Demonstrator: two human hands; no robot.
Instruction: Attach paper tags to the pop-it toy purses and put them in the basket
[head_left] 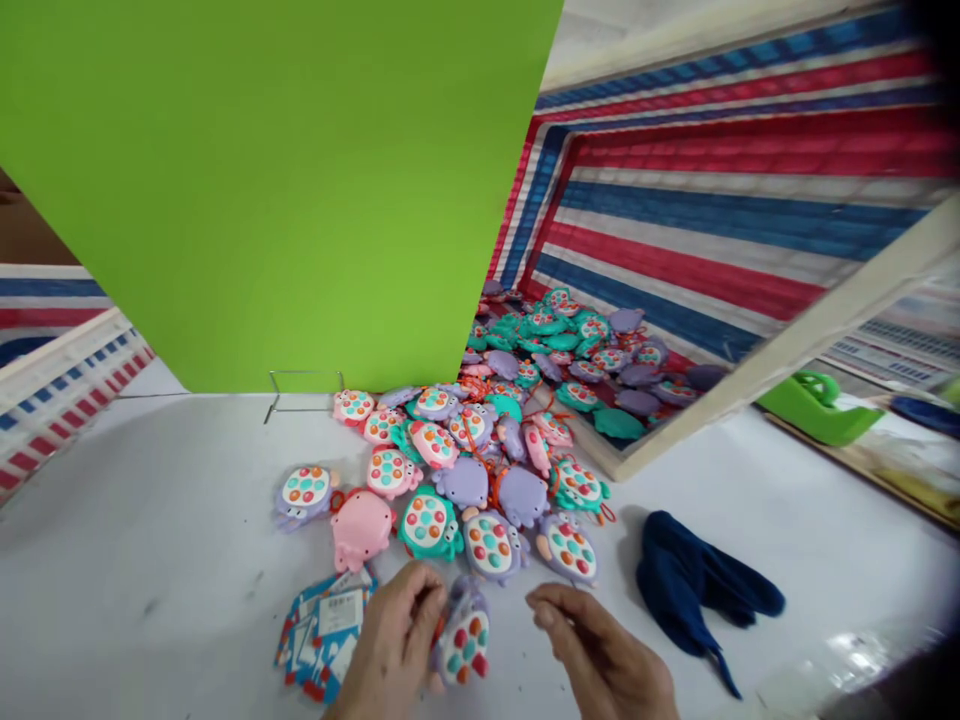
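Observation:
My left hand [394, 640] is closed around a purple turtle-shaped toy [463, 645] with coloured dots, held low at the front edge of the white table [150, 540]. Just to its right my right hand [600, 655] hovers with curled fingers pinched together; I cannot make out anything in them. Beyond both hands lies a pile of turtle toys [450, 470] in pink, teal and purple. A stack of printed cards [322, 630] lies under my left hand.
A green board [285, 180] on a wire stand rises behind the pile. A striped woven sack [675, 230] with a wooden frame spills more toys. A dark blue cloth [697, 585] lies at right. A green object [817, 405] sits far right.

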